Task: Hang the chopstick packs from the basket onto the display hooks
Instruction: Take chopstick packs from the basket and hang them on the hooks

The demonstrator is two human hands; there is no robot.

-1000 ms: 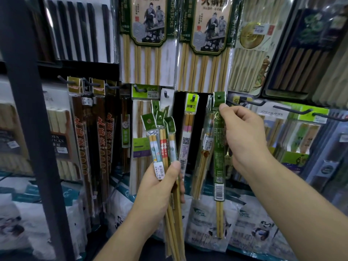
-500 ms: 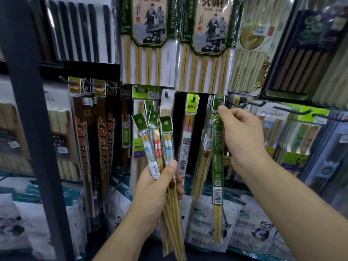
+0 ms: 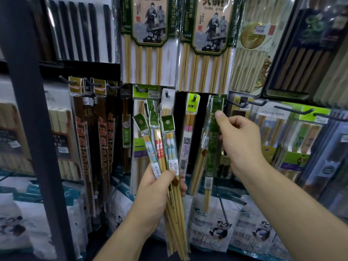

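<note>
Hangs stock on dark peg hooks. Just right of the upright post, holds dark packs with red characters; farther right of that post, a green-headed pack on its hook, bamboo sets above.

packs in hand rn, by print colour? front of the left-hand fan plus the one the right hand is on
Blue-print packs, outer two of the fan in the left hand: 2
Red-print pack, middle of the fan: 1
Green-sleeved pack, on its hook, pinched by the right hand: 1
Total: 4
Another green header shows behind the fan; can't tell if it's held.
</note>
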